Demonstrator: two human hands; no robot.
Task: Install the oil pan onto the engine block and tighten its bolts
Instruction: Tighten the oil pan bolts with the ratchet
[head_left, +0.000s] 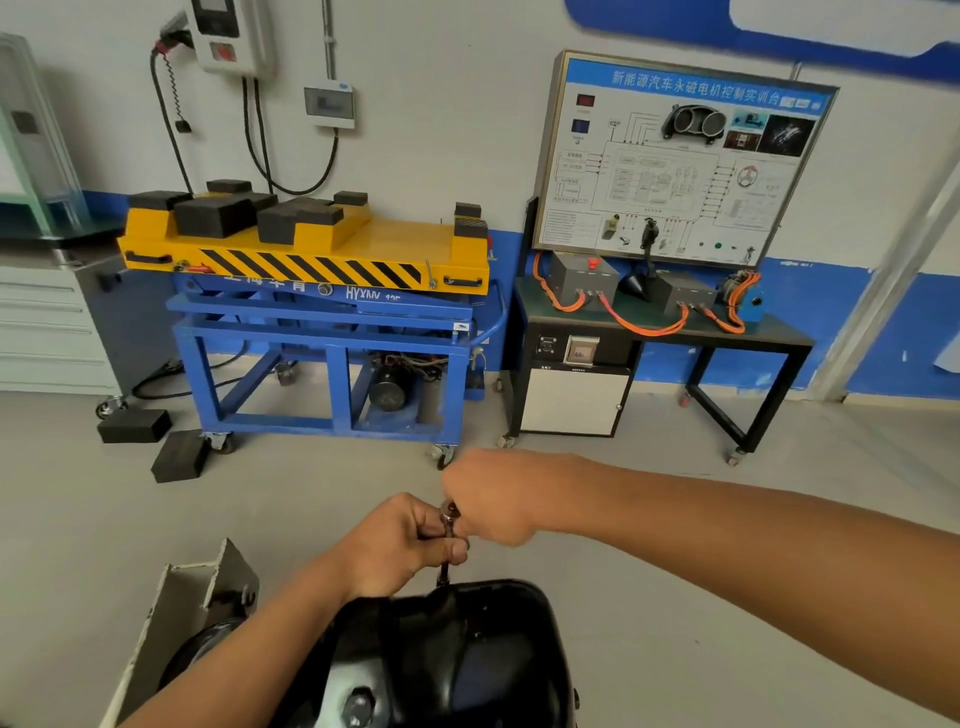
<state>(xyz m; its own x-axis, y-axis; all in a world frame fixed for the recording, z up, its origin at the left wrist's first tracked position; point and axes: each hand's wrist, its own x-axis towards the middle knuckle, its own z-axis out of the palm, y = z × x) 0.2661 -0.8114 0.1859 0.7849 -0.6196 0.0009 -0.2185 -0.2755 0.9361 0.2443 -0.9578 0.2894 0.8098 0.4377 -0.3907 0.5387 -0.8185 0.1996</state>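
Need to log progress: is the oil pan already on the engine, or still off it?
On. The black oil pan sits dome-up over the engine, and both hands hold a wrench upright at its far edge.

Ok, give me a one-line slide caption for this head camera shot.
Both hands, left hand and right hand, work a ratchet wrench at the far edge of the black oil pan.

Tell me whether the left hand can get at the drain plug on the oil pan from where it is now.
Probably yes. The drain plug sits exposed on the black oil pan just below the left hand, with nothing covering it, but that hand would first have to let go of the tool.
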